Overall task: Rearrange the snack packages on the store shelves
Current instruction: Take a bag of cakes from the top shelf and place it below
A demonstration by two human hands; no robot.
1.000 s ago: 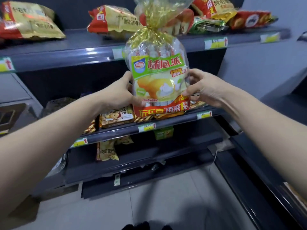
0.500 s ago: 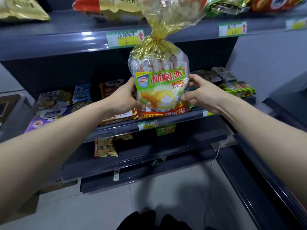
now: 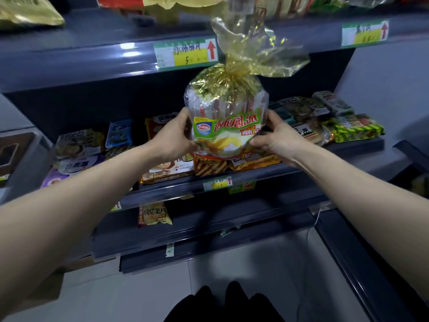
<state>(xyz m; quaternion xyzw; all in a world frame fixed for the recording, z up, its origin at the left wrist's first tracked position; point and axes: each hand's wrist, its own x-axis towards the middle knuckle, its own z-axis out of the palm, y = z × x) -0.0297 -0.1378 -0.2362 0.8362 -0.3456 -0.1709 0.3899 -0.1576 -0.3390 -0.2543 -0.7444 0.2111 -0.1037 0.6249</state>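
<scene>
Here, left grip [image 3: 173, 138] and right grip [image 3: 276, 138] hold one gold-tied snack bag [image 3: 228, 123].

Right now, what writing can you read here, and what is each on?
"达利园·派", likely: the held tied bag.
"纯切薯片": yellow chip bag, lower shelf.
"5", handwritten, beside a red arrow: upper price tag.
Other tags and packets: too blurred to read.

I saw a green-and-yellow price label [image 3: 185, 53] with a red arrow, a second label [image 3: 364, 33] further right, a smaller label [image 3: 217, 183] lower down, pale floor tiles [image 3: 139, 293], a thin white cable [image 3: 312, 225] trailing at right, dark trouser legs [image 3: 222, 303] at the bottom edge.
</scene>
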